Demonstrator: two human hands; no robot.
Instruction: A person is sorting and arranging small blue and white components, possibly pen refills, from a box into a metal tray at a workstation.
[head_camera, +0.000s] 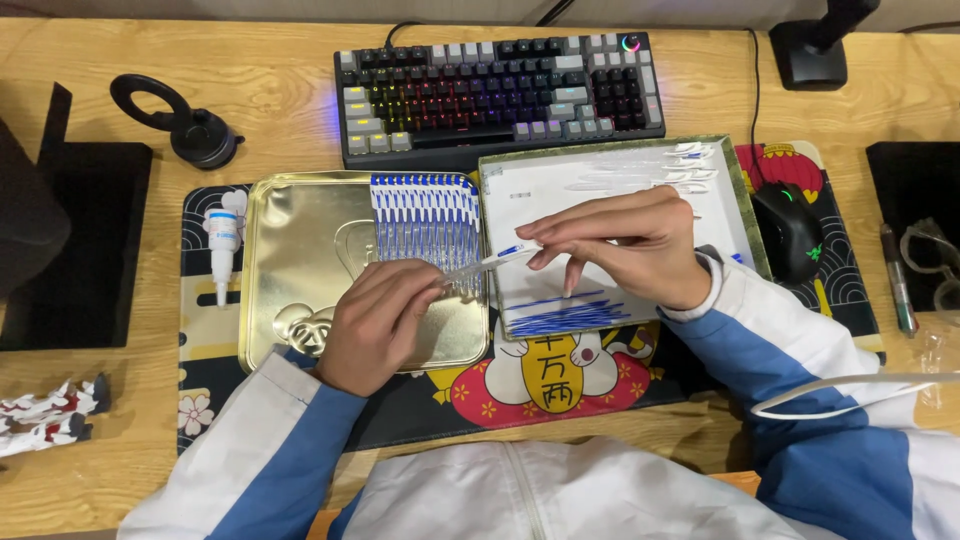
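While both hands meet over the middle of the desk, they share one clear pen (490, 263) with a blue and white cap: the right hand (630, 245) pinches the capped end between thumb and fingertips, and the left hand (378, 325) closes its fingers around the transparent barrel end. The pen lies almost level, tilted slightly up toward the right, and it hovers across the seam between two trays. Under the left hand sits a shallow gold metal tin (300, 270), whose upper right corner holds a neat row of assembled pens (427, 218) with blue and white caps, standing side by side. Under the right hand sits a white box lid (610, 165) with a patterned green rim; loose blue refills (565, 315) lie in a heap near its lower edge, and clear empty barrels (655, 168) lie along its top. Both trays rest on a dark desk mat (545, 385) printed with a cat figure. Behind them stands a backlit keyboard (500, 90), a black mouse (790, 230) lies to the right, and a small white bottle (222, 245) lies left of the tin.
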